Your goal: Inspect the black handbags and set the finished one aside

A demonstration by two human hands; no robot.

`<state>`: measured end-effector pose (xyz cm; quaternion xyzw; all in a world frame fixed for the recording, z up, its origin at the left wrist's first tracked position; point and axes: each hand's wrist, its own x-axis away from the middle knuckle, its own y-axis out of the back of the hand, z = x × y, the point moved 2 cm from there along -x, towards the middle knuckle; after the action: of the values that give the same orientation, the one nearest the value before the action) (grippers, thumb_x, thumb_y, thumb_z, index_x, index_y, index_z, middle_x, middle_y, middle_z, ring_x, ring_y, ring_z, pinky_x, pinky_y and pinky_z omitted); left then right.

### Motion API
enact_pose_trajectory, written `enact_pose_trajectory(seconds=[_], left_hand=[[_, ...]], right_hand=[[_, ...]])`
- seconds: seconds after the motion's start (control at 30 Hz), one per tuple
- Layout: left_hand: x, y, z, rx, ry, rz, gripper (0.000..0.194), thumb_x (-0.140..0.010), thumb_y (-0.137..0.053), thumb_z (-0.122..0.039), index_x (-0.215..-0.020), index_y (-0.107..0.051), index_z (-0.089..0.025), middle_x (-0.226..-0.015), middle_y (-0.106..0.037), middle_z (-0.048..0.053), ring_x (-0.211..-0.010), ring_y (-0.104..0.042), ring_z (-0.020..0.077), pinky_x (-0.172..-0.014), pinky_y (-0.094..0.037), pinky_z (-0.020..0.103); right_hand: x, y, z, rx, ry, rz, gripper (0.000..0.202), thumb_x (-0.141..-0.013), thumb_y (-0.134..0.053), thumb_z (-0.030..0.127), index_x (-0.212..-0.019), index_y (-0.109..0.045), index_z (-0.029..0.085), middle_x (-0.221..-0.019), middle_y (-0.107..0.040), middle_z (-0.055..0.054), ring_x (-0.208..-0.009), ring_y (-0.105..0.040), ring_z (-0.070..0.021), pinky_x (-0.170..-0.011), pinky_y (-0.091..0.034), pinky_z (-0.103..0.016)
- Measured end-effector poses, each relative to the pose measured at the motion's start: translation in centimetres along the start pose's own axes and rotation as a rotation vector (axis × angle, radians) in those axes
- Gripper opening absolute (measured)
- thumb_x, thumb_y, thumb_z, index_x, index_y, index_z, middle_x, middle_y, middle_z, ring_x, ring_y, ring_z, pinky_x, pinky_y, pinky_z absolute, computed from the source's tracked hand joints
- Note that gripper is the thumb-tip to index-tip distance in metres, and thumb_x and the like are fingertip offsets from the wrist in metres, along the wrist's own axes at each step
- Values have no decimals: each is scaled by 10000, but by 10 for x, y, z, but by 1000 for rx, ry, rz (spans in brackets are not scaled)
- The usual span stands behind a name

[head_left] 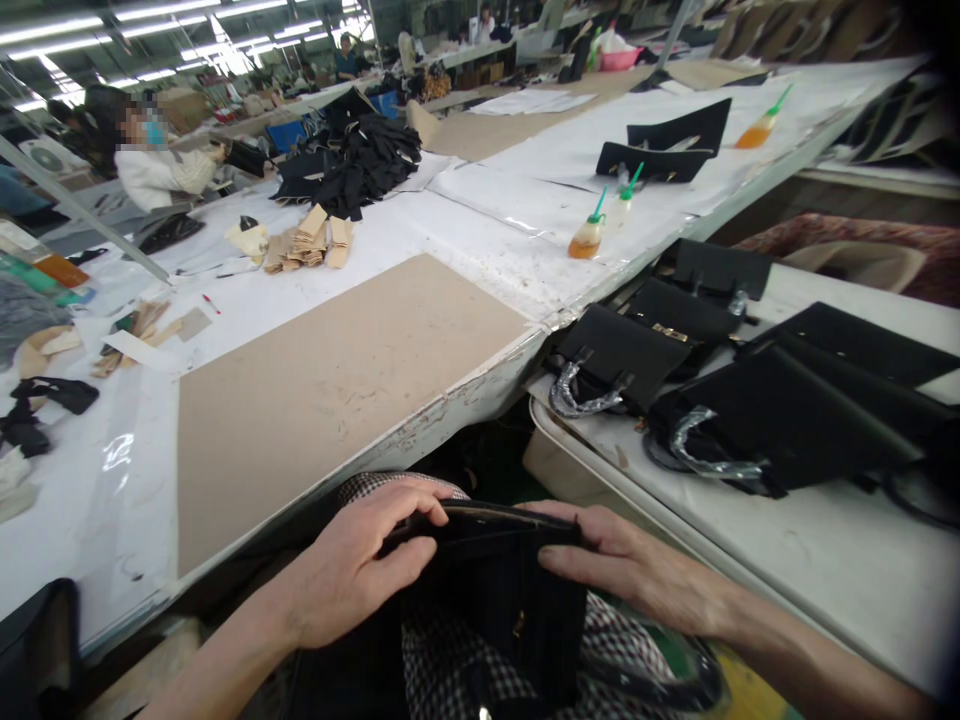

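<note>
A handbag factory floor: long white counter [465, 240] rows run under fluorescent strip lights [52, 28], strewn with heaps of cut black fabric pieces [360, 160], stacks of tan cardboard pieces [311, 240] and green-capped glue bottles [589, 232]. Finished black handbags with wrapped handles [622, 365] crowd a side counter [810, 560], while seated workers [161, 165] assemble parts nearby.

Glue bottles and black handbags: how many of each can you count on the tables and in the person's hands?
Glue bottles: 3, one at the far end and a near pair.
Black handbags: 5, one held by left hand and right hand, four on the side table.
Total: 8.
</note>
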<state>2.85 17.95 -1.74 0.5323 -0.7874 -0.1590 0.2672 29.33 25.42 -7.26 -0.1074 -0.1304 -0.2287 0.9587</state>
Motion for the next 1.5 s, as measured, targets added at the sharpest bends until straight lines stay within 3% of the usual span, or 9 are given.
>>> enact_pose_trajectory(seconds=[0.1, 0.2, 0.43, 0.63, 0.9, 1.03, 1.13, 1.3, 1.5], left_hand=[[-4, -6, 3, -102, -18, -42, 107, -895, -698, -231, -939, -600, -241, -1302, -590, -44, -1220, -520, 164, -1058, -357, 240], [-8, -11, 6, -113, -52, -95, 123, -934, -652, -209, -822, -602, -218, -1261, -607, -60, -1162, -554, 142, -1023, -363, 222], [-8, -12, 14, -83, 64, -226, 246, -912, -660, -239, -713, -525, -188, -952, -646, -37, -895, -596, 141, -824, -416, 248], [-18, -14, 10, -167, 152, -243, 333, -871, -663, -271, -637, -446, -179, -752, -597, -30, -705, -541, 141, -675, -380, 264], [-21, -15, 4, -216, 214, -253, 330, -835, -656, -293, -603, -452, -177, -687, -574, -24, -661, -511, 143, -629, -341, 263], [-23, -18, 2, -199, 217, -255, 351, -826, -656, -283, -580, -431, -173, -650, -551, -29, -634, -493, 135, -613, -324, 260], [-24, -21, 0, -185, 200, -256, 341, -818, -661, -270, -582, -436, -169, -643, -540, -33, -633, -484, 128, -608, -312, 255], [-25, -22, 0, -189, 179, -270, 317, -798, -640, -209, -566, -428, -164, -620, -513, -37, -606, -460, 117, -585, -281, 256], [-7, -6, 22, -113, 317, -245, 317, -771, -748, -368, -686, -506, -182, -636, -544, -60, -632, -479, 132, -585, -297, 243]], right_hand=[[0, -1, 1, 14, -7, 9, 495, -980, -585, 433, -1418, -519, 212, -1190, -658, -77, -1082, -610, -283, -965, -496, -412], [-3, -1, 2, 28, 2, 9, 485, -977, -583, 464, -1385, -553, 203, -1152, -669, -71, -1040, -618, -276, -916, -509, -383], [-6, -2, 4, 69, -32, -43, 465, -998, -502, 542, -1193, -665, 153, -1020, -691, -67, -930, -630, -250, -796, -509, -303], [-4, -2, 10, 223, -30, -140, 540, -958, -490, 631, -1009, -710, 140, -890, -672, -54, -824, -601, -223, -711, -491, -265], [-8, 0, 10, 399, 75, -175, 505, -990, -458, 568, -968, -732, 144, -852, -668, -60, -762, -577, -208, -665, -463, -260], [-18, 3, 20, 467, 81, -72, 455, -999, -461, 516, -993, -727, 147, -794, -643, -22, -690, -546, -166, -613, -430, -234], [-35, 2, 34, 582, 82, 85, 401, -1009, -461, 439, -871, -705, 151, -653, -527, 25, -576, -438, -116, -523, -337, -217], [-73, -8, 49, 913, 250, 276, 217, -960, -518, 209, -770, -608, 154, -592, -414, 51, -531, -359, -94, -532, -249, -242], [-93, -14, 49, 871, 327, 371, 200, -966, -499, 206, -804, -607, 159, -580, -402, 62, -504, -375, -90, -514, -238, -237]])
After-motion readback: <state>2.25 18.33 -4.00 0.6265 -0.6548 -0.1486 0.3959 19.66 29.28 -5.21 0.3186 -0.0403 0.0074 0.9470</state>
